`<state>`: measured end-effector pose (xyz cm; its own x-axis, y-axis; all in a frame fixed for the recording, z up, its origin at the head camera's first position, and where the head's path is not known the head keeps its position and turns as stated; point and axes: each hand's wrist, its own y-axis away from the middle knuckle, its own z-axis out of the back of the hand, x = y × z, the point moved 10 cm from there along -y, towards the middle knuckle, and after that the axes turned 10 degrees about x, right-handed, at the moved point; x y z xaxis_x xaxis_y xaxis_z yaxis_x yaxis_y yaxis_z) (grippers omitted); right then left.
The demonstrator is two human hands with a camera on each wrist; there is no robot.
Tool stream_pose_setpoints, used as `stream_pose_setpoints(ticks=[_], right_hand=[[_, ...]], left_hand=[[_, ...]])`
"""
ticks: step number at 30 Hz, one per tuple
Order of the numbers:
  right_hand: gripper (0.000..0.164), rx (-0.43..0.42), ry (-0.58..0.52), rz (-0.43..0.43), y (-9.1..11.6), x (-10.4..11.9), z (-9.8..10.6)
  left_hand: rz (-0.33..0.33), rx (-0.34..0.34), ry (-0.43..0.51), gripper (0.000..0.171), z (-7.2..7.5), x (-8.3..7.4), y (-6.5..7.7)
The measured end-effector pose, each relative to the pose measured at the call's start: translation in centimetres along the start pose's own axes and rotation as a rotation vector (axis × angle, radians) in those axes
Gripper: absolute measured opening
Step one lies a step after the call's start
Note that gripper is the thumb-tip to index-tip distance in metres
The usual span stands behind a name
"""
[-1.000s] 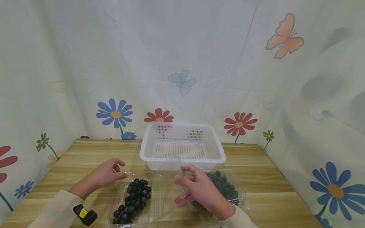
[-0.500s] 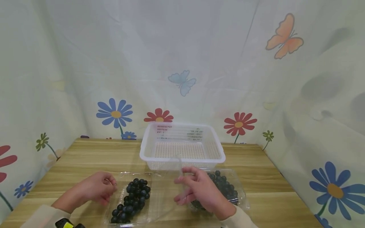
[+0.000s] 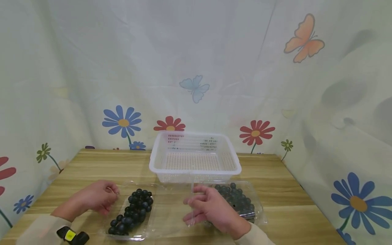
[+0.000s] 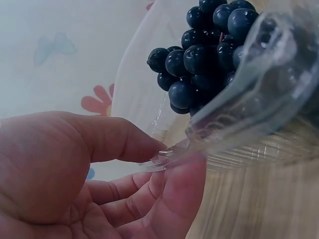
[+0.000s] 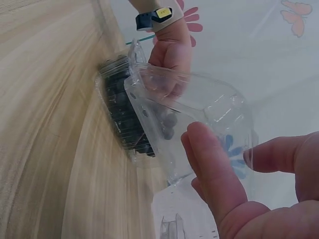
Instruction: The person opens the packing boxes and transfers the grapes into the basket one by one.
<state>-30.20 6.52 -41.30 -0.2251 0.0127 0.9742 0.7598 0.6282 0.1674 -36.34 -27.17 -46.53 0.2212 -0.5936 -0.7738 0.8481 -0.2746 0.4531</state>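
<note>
Dark grapes [image 3: 131, 212] lie in a clear plastic clamshell container [image 3: 144, 237] on the left side of the table. My left hand [image 3: 92, 197] pinches the container's rim [image 4: 172, 157] between thumb and fingers, beside the bunch in the left wrist view. The clear lid [image 5: 219, 99] is raised on the right side of that container. My right hand [image 3: 211, 211] is at the lid, its fingers [image 5: 212, 164] stretched along it and its thumb [image 5: 274, 154] at the lid's edge. Glare and transparency blur the lid's outline in the head view.
A second clear container [image 3: 258, 207] with dark grapes stands to the right, partly behind my right hand. At the back of the wooden table [image 3: 116, 161] sits a white plastic basket [image 3: 196, 172]. A flower-printed curtain [image 3: 196, 51] encloses the table.
My left hand moves left and now pinches the container's rim. The container with its grapes shifts left and tilts slightly. My right hand stays at the lid, drifting a little left.
</note>
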Motion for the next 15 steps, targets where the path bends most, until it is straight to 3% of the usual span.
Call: stream_pose_setpoints(ticks=[9,15], right_hand=[[0.065,0.020,0.064,-0.060,-0.4,-0.9,-0.3],[0.062,0.002,0.097,-0.049,-0.6,-1.1,-0.7]], left_hand=[[0.017,0.005,0.001,0.019,1.0,0.5,-0.2],[0.026,0.010,0.010,0.020,1.4,0.9,-0.4]])
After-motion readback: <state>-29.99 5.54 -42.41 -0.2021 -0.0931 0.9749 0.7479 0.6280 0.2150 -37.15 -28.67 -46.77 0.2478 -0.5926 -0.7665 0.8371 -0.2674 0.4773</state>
